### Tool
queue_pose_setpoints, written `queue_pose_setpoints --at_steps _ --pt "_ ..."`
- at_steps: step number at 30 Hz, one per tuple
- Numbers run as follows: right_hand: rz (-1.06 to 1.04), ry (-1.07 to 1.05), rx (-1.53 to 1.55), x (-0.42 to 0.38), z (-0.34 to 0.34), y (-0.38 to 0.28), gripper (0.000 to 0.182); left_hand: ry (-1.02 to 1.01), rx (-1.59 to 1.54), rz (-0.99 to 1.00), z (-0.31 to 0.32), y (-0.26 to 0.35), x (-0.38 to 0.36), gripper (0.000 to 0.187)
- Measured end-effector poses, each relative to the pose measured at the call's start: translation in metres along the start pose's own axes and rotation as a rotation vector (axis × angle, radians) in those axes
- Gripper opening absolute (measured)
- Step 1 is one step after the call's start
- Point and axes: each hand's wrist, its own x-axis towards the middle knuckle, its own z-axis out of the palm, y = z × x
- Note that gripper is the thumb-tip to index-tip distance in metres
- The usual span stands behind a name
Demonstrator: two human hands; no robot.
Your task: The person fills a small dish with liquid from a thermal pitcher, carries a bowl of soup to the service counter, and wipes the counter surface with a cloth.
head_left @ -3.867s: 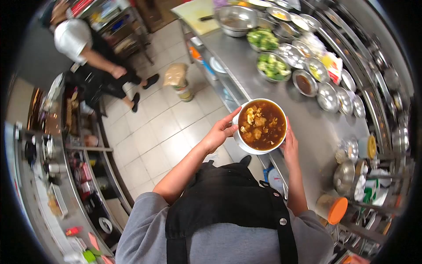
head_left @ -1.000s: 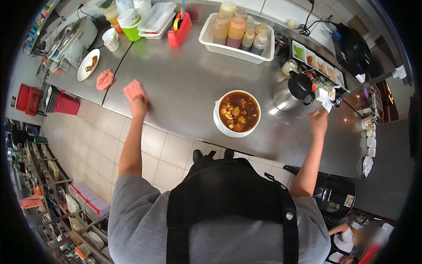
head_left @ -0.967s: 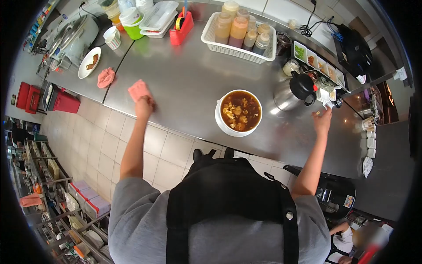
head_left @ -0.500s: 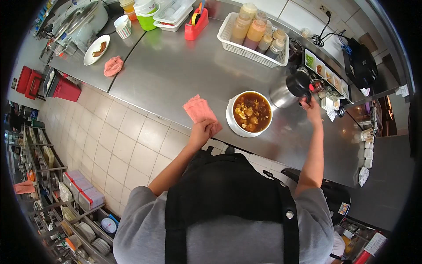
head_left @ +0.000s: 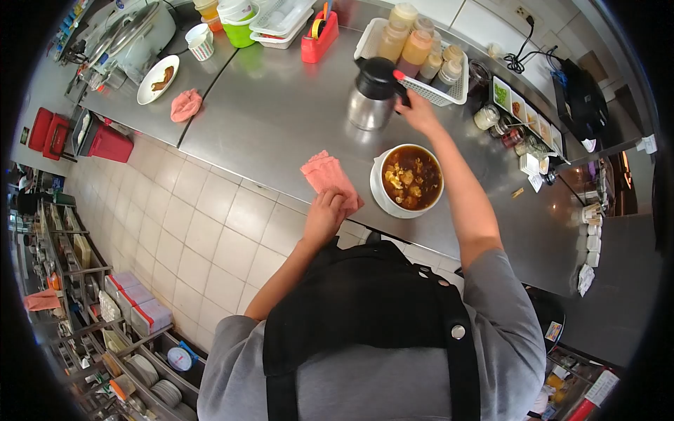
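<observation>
My right hand grips the black handle of a steel thermos jug, which is upright over the counter in front of the white basket. A folded pink cloth lies at the counter's front edge, and my left hand is closed on its near end. Between my arms, a white bowl of brown soup with pale chunks and egg-like shreds rests on a white saucer. My right forearm passes just beside the bowl's rim.
Squeeze bottles stand in a white basket at the back. A red tape dispenser is left of it. Small jars and a tray of toppings line the right side. Far left are a second pink cloth and a plate with food.
My right hand has carried the thermos jug from the bowl's right side leftward, to beyond the bowl near the basket. My left hand stays at the pink cloth.
</observation>
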Motion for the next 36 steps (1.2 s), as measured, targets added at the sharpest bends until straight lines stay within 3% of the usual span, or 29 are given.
queue_pose_setpoints --at_steps 1,3,4,5,6,9,11,12,13,15,17,18,19,21,23,25,26,27,28,29,32,34,36 --pt "-0.022 0.038 0.014 0.009 0.014 -0.010 0.032 0.054 -0.082 -0.058 0.004 -0.004 -0.001 0.026" --pt "0.140 0.091 0.009 0.020 0.029 -0.038 0.031 0.097 -0.169 -0.115 0.006 -0.004 -0.005 0.025" --pt "0.151 0.094 0.009 0.014 0.032 -0.053 0.031 0.076 -0.300 -0.242 0.003 -0.001 -0.006 0.023" --pt "0.073 0.185 -0.008 0.002 0.032 -0.070 0.029 0.055 -0.429 -0.370 0.000 0.001 -0.005 0.021" --pt "-0.006 0.275 -0.026 -0.015 0.025 -0.083 0.027 0.045 -0.432 -0.368 -0.005 0.006 -0.004 0.021" --pt "-0.207 -0.137 -0.054 -0.104 -0.004 -0.118 0.016 -0.025 -0.489 -0.438 -0.010 0.015 -0.004 0.020" --pt "-0.051 -0.438 -0.053 -0.172 -0.020 -0.135 0.019 -0.032 -0.427 -0.266 0.000 0.020 -0.003 0.021" --pt "-0.060 -0.518 0.049 -0.199 -0.017 -0.123 0.022 -0.047 -0.432 -0.259 0.004 0.026 0.001 0.021" --pt "0.061 -0.566 0.060 -0.222 -0.015 -0.114 0.027 -0.082 -0.429 -0.157 0.006 0.034 0.009 0.021" --pt "0.277 -0.573 -0.001 -0.259 -0.017 -0.101 0.031 -0.131 -0.432 -0.040 0.019 0.046 0.021 0.021" --pt "0.368 -0.539 -0.021 -0.292 -0.017 -0.082 0.032 0.046 -0.318 0.301 0.038 0.057 0.030 0.025" --pt "0.426 -0.527 -0.023 -0.307 -0.017 -0.075 0.033 -0.132 -0.331 0.282 0.039 0.066 0.031 0.024" --pt "0.483 -0.514 -0.024 -0.319 -0.016 -0.069 0.034 -0.146 -0.337 0.299 0.049 0.069 0.029 0.024" --pt "0.520 -0.483 -0.024 -0.336 -0.012 -0.062 0.035 -0.137 0.092 0.456 0.071 0.074 0.027 0.027" --pt "0.727 -0.388 0.196 -0.352 -0.004 -0.054 0.039 -0.148 0.151 0.538 0.084 0.080 0.024 0.030" --pt "0.795 -0.363 0.230 -0.364 0.007 -0.044 0.037 -0.285 -0.093 0.531 0.090 0.086 0.028 0.027" --pt "0.785 -0.146 0.334 -0.373 0.016 -0.044 0.036 -0.403 -0.374 0.488 0.091 0.087 0.027 0.024" --pt "0.764 0.074 0.432 -0.379 0.022 -0.047 0.040 -0.417 -0.374 0.508 0.080 0.100 0.030 0.024" --pt "0.650 0.212 0.573 -0.380 0.025 -0.052 0.052 -0.562 -0.621 0.234 0.068 0.115 0.032 0.025" --pt "0.655 0.232 0.580 -0.380 0.028 -0.051 0.052 -0.700 -0.852 -0.063 0.064 0.124 0.033 0.025" --pt "0.448 0.575 0.761 -0.383 0.036 -0.029 0.050 -0.753 -1.004 -0.016 0.066 0.132 0.035 0.029" --pt "0.469 0.627 0.684 -0.380 0.018 -0.003 0.048 -0.760 -1.114 -0.011 0.048 0.146 0.043 0.029" --pt "0.480 0.763 0.669 -0.359 -0.009 0.018 0.038 -0.738 -0.995 -0.019 0.041 0.128 0.040 0.027"
